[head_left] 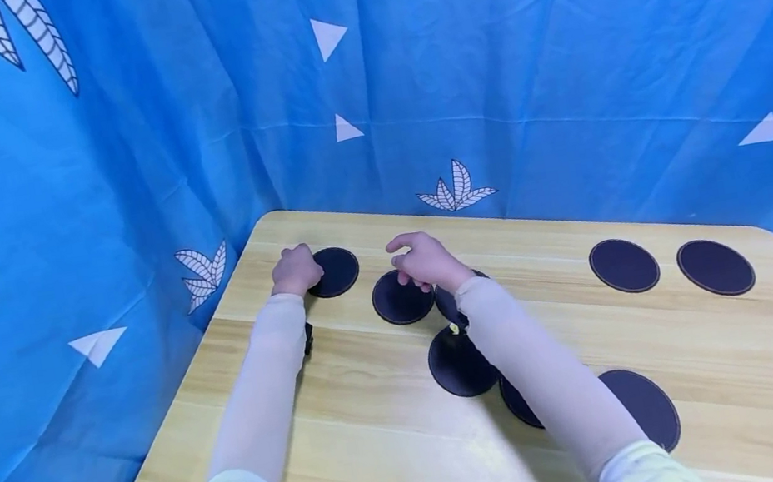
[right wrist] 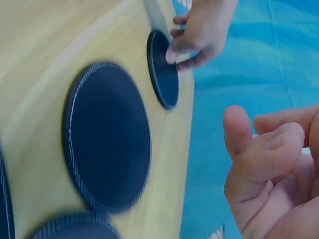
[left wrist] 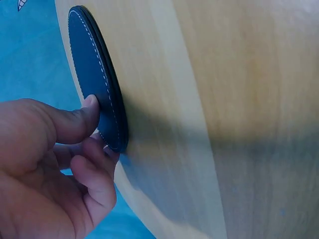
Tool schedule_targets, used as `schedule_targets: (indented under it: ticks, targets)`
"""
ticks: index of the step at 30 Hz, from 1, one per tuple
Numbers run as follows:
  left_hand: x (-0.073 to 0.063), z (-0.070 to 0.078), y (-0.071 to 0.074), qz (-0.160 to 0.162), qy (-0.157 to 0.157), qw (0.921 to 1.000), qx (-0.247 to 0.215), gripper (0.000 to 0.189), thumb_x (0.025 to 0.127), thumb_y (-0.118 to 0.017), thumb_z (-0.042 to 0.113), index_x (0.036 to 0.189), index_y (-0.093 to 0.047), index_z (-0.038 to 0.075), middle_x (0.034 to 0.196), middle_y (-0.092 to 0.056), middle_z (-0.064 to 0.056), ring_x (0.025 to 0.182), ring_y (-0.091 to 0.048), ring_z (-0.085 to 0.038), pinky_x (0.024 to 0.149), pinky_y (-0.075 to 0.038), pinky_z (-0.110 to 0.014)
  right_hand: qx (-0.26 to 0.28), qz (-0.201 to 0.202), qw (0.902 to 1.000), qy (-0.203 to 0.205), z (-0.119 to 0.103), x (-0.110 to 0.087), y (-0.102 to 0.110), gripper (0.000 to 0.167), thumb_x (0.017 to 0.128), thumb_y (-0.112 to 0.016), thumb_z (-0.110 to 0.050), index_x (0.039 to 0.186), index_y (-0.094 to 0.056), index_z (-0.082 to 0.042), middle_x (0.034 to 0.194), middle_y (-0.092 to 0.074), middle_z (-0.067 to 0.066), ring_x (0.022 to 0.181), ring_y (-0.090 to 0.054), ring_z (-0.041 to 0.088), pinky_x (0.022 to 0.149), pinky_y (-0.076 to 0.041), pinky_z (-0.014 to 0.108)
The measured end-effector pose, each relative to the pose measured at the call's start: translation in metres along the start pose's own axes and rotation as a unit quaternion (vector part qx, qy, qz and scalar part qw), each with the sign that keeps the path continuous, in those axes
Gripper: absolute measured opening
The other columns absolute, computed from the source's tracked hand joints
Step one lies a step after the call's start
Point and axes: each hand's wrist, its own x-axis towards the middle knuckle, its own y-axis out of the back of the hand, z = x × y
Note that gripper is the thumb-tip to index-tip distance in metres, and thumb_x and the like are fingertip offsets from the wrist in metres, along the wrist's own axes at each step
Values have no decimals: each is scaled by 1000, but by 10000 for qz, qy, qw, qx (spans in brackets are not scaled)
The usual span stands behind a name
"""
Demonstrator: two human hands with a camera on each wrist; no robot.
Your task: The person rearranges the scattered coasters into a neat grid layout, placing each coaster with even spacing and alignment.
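At the far left of the wooden table, my left hand (head_left: 295, 271) pinches the edge of a round black coaster (head_left: 337, 272). In the left wrist view the thumb lies on top of this coaster (left wrist: 89, 59), with fingers at its lower rim; the edge looks layered, like more than one disc. My right hand (head_left: 427, 259) is raised over a second black coaster (head_left: 396, 303), its fingers loosely bent. Nothing is held in that right hand (right wrist: 279, 174), as its wrist view shows. Another coaster (head_left: 446, 309) is partly hidden behind the right hand and wrist.
Nearer me on the table (head_left: 378, 428) lie a black coaster (head_left: 458, 364) with a small yellowish spot by its top edge, and one (head_left: 517, 406) half under my right forearm. More coasters lie right: one in front (head_left: 644, 407), two behind (head_left: 624, 265). A blue curtain (head_left: 519, 68) borders the table.
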Motion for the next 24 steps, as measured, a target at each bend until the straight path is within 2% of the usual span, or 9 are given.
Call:
schedule_targets:
  ticks: [5, 9, 12, 18, 22, 24]
  targets:
    - [1, -2, -1, -77, 159, 9997, -142, 43, 97, -58, 17, 132, -51, -8, 129, -52, -30, 122, -48, -42, 96, -46, -56, 696, -352, 9964, -347, -11, 11, -29, 49, 102, -53, -10, 149, -45, -1, 78, -67, 15, 45, -42, 12, 45, -44, 26]
    - [1, -4, -2, 15, 271, 9994, -194, 42, 96, -59, 17, 129, -53, -8, 128, -53, -29, 121, -50, -42, 96, -46, -56, 1421, -782, 9834, -816, -17, 20, -52, 64, 103, -52, -11, 160, -24, -3, 79, -66, 15, 47, -40, 13, 46, -39, 26]
    - [1, -2, -4, 101, 352, 9991, -201, 41, 94, -60, 16, 127, -55, -7, 126, -55, -29, 119, -51, -41, 95, -47, -55, 1704, -999, 9745, -1061, -16, 27, -66, 70, 103, -52, -12, 162, -13, -5, 79, -65, 16, 46, -39, 13, 46, -38, 26]
    - [3, 0, -7, 138, 347, 9991, -178, 37, 93, -59, 16, 123, -61, -5, 124, -57, -26, 118, -52, -39, 92, -49, -54, 1904, -1056, 9655, -1429, -5, 39, -84, 68, 102, -51, -10, 159, -15, -4, 75, -64, 15, 44, -40, 14, 44, -37, 27]
    - [4, -3, -6, 217, 357, 9986, -313, 30, 92, -63, 17, 114, -65, -3, 120, -61, -23, 113, -56, -38, 90, -50, -52, 2189, -990, 9604, -1410, -2, 43, -89, 72, 101, -51, -10, 160, -10, -4, 76, -64, 13, 46, -40, 13, 45, -37, 26]
    - [2, -7, -6, 212, 371, 9976, -539, 26, 93, -64, 18, 108, -66, -2, 115, -64, -21, 108, -58, -36, 90, -50, -49, 2389, -946, 9561, -1413, -2, 44, -90, 72, 101, -50, -9, 160, -9, -4, 77, -63, 13, 47, -41, 13, 46, -39, 26]
